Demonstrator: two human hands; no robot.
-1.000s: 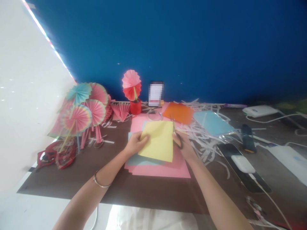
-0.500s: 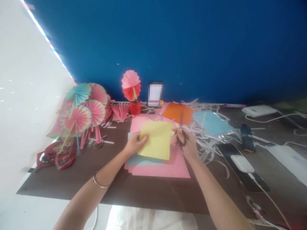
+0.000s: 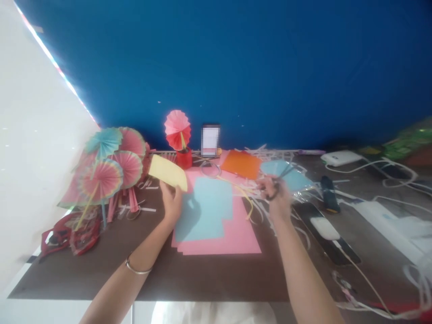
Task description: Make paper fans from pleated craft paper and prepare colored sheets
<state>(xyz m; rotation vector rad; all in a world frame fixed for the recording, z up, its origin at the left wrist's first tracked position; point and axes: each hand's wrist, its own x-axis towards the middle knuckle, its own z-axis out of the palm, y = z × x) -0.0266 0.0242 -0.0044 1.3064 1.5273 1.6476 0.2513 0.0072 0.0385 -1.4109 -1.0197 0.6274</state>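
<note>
My left hand [image 3: 172, 201] grips a yellow sheet of paper [image 3: 168, 172] by its lower edge, raised and tilted left of the paper stack. In my right hand [image 3: 277, 198] is a pair of scissors [image 3: 281, 176], its blades pointing up and to the right, somewhat blurred. Between my hands lie light blue sheets [image 3: 212, 211] on top of larger pink sheets [image 3: 241, 238]. A thin yellow paper strip [image 3: 249, 207] rests at the right edge of the stack, near my right hand.
Folded paper fans [image 3: 101, 180] crowd the left side. A red pot [image 3: 184, 159] holds a pink fan. Behind the stack are an orange sheet [image 3: 240, 164] and white paper scraps. At right lie a black phone [image 3: 347, 256], a white case [image 3: 324, 228] and cables.
My left hand has carried the yellow sheet left and up, uncovering the blue sheets. My right hand has moved right with the scissors. A yellow strip now lies by the stack.
</note>
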